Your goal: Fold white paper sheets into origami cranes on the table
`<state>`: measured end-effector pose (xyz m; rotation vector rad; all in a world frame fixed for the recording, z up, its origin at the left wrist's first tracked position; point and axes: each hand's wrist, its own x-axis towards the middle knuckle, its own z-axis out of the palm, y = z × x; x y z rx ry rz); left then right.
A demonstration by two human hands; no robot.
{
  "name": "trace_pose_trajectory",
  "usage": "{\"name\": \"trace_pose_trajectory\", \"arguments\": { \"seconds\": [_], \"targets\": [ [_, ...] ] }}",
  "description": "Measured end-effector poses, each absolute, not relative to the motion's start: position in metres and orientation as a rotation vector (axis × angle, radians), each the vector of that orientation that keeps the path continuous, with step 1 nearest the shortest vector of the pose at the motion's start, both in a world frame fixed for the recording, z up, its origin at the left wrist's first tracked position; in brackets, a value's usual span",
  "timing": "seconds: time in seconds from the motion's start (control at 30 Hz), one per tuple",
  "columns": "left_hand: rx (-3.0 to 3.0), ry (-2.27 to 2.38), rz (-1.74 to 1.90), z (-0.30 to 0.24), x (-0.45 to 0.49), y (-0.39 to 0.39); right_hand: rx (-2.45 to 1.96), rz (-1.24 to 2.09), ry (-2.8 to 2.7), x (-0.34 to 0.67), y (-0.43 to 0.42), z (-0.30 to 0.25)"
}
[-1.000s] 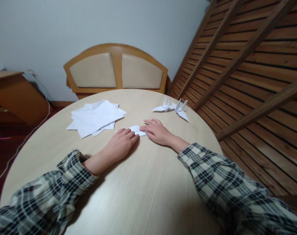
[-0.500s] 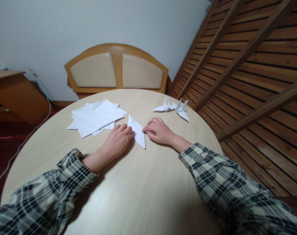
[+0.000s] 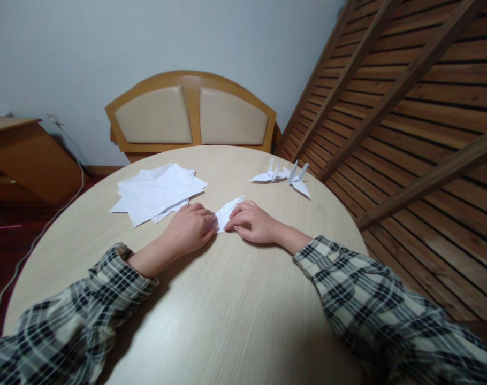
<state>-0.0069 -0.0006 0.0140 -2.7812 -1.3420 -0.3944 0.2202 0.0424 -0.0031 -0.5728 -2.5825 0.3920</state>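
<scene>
Folded paper (image 3: 228,210) sits mid-frame on the bench (image 3: 235,310), caught between both hands. Its long axis runs from the gap between the fingertips up and to the right, free tip aimed toward the paper cranes (image 3: 286,175). I read the left hand (image 3: 189,231) as curled, fingertips clamped on the paper's left edge. The right hand (image 3: 251,223) pinches the near end from the right. Both touch it, neither nearer. Stack of sheets (image 3: 159,192) lies just upper left of the left hand.
</scene>
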Motion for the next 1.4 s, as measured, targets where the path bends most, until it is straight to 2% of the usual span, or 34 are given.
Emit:
{"name": "trace_pose_trajectory", "arguments": {
  "seconds": [0.6,0.83,1.4],
  "targets": [
    [-2.789,-1.189,-0.5,-0.013,-0.005,0.011,-0.615,0.282,-2.641,0.225,0.051,-0.007],
    [-2.871,-1.379,-0.659,-0.012,-0.013,0.014,-0.647,0.253,-2.625,0.224,0.054,-0.009],
    [-2.901,-1.426,-0.698,-0.009,-0.014,0.017,-0.743,0.233,-2.571,0.223,0.053,-0.01]
  ]
}}
